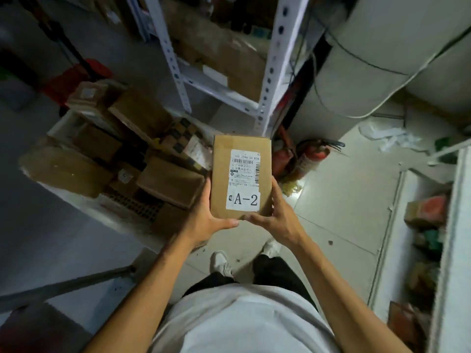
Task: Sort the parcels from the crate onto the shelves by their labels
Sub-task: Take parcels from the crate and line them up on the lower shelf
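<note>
A small brown cardboard parcel [221,174] is held up in front of me, its white label reading "A-2" facing the camera. My left hand [205,220] grips its left side and lower edge, the thumb along the bottom. My right hand [276,215] grips its right side and lower corner. To the left, a white crate [60,124] stands on the floor, filled with several more cardboard parcels [170,180]. A white metal shelf rack [270,72] rises just behind the parcel, with brown boxes on its lower shelf.
Red fire extinguishers [309,155] lie on the tiled floor to the right of the rack. Another white shelf unit [451,250] with goods runs along the right edge. A grey metal bar [66,284] crosses at lower left. My feet stand below the parcel.
</note>
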Tool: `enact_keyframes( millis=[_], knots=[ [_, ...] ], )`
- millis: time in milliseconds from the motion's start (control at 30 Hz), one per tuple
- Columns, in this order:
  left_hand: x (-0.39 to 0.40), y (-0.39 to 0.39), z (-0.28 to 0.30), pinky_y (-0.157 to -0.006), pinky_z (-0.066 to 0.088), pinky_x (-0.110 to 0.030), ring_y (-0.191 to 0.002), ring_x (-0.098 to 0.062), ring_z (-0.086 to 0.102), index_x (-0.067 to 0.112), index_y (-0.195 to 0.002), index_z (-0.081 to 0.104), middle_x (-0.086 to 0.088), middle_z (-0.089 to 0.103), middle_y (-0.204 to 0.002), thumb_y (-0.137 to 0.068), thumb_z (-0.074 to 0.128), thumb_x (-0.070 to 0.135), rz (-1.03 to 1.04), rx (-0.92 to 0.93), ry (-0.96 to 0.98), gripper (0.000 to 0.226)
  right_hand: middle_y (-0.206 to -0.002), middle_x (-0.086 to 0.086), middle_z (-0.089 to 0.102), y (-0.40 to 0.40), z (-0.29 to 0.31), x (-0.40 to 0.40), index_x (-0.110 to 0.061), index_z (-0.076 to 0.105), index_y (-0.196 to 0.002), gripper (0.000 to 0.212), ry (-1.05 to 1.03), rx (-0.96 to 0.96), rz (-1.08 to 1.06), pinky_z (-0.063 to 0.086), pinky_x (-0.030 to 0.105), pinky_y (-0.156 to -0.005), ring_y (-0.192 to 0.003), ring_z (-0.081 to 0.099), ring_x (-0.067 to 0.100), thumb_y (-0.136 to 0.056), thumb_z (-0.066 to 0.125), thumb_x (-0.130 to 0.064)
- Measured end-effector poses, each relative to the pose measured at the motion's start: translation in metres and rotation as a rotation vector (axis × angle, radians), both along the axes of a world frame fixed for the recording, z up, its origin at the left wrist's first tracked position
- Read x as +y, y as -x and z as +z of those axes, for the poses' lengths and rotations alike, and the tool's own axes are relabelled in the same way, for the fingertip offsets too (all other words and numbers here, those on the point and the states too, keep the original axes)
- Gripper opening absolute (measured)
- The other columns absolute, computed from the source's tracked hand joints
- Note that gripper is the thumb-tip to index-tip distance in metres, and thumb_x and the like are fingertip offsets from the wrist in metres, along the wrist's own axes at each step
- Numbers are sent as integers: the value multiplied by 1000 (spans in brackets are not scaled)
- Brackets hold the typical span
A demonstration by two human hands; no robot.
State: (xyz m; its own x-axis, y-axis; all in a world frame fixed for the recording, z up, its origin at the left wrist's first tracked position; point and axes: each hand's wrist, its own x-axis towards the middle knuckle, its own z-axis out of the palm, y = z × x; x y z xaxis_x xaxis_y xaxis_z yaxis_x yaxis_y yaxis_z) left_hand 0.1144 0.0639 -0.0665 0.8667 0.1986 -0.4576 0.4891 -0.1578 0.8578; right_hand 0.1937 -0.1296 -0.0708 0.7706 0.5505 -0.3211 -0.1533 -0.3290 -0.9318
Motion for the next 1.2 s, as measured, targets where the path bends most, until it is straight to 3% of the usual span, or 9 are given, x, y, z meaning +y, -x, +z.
enact_keyframes(
  millis=[67, 300, 433, 533, 633, 733, 900, 1033, 1200],
  knots=[
    [-26, -17, 4, -79, 42, 0, -106, 22, 49, 26, -158, 4, 21, 50, -130, -68, 87, 1, -93, -27, -1, 125, -122, -24, 61, 1, 3, -30, -41, 31, -139, 88, -3, -3, -100, 53, 14, -82, -113, 60, -7, -77, 83, -7],
    [-148, -103, 24, -113, 37, -40, -133, -8, 42, 43, -154, -12, 13, 41, -150, -69, 88, 35, -538, -99, -48, 132, -125, -24, 60, -5, 29, -160, -33, 24, -150, 104, 54, -58, -489, 57, 21, -83, -113, 60, -6, -69, 89, -26],
    [-238, -157, 52, -110, 42, -47, -132, -8, 47, 59, -147, -3, 13, 41, -151, -69, 85, 50, -725, -253, -8, 118, -121, -26, 60, -16, 57, -242, -37, 27, -147, 99, 124, -170, -713, 57, 25, -88, -110, 61, -8, -71, 89, -29],
    [-302, -181, 71, -113, 38, -53, -137, -14, 43, 53, -150, -3, 8, 35, -156, -77, 75, 56, -849, -361, 34, 107, -129, -22, 60, -14, 79, -295, -39, 26, -150, 104, 137, -251, -873, 54, 33, -96, -115, 61, 1, -65, 86, -47],
    [-359, -193, 83, -112, 40, -52, -137, -12, 45, 45, -154, -3, 9, 37, -154, -86, 71, 43, -945, -439, 100, 101, -122, -29, 60, -5, 97, -337, -44, 31, -143, 92, 169, -327, -1013, 55, 40, -98, -114, 62, 5, -68, 85, -47],
    [-407, -199, 93, -108, 45, -48, -133, -12, 49, 41, -156, 3, 13, 43, -148, -86, 72, 38, -1028, -490, 147, 98, -114, -35, 55, 7, 113, -369, -50, 29, -138, 85, 197, -375, -1120, 55, 29, -92, -103, 61, -6, -75, 84, -39],
    [-467, -210, 101, -93, 51, -17, -123, -3, 50, 33, -157, 14, 22, 44, -140, -91, 67, 19, -1167, -533, 211, 86, -131, -17, 60, 29, 122, -404, -41, 29, -147, 85, 227, -383, -1300, 51, 26, -92, -102, 59, -5, -80, 81, -36],
    [-503, -231, 103, -97, 54, -48, -128, -23, 55, 42, -153, 26, 9, 51, -145, -91, 68, 32, -1258, -568, 210, 76, -133, -17, 60, 31, 123, -424, -42, 28, -148, 84, 234, -383, -1396, 53, 25, -95, -110, 59, -3, -82, 79, -33],
    [-547, -255, 109, -86, 60, -42, -117, -23, 64, 35, -151, 34, 7, 59, -137, -86, 74, 35, -1331, -551, 258, 76, -129, -20, 61, 18, 121, -455, -41, 36, -141, 73, 277, -381, -1490, 52, 12, -86, -107, 59, -10, -82, 77, -25]
  ],
)
